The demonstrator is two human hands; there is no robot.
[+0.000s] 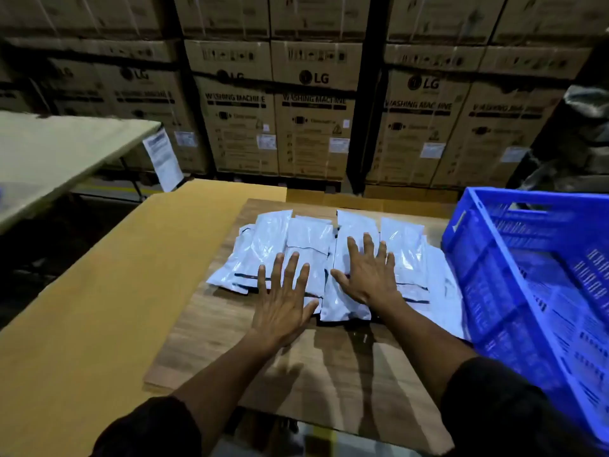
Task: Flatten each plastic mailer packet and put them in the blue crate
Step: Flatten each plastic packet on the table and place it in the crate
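Several white plastic mailer packets [273, 239] lie overlapping in a loose row on a wood-grain board [329, 374]. My left hand [283, 301] lies flat with spread fingers on the near end of a packet left of the middle. My right hand [369, 272] presses flat, fingers straight, on the mailer packet under it [342, 308] at the middle. The blue crate [514, 258] stands at the right edge of the board, touching the rightmost packets; what it holds cannot be made out.
A tan cardboard sheet [99, 308] covers the table left of the board. A pale folding table [56, 153] stands at the far left. Stacked cardboard boxes [313, 120] of washing machines wall the back. A paper sheet [163, 159] hangs off the folding table's corner.
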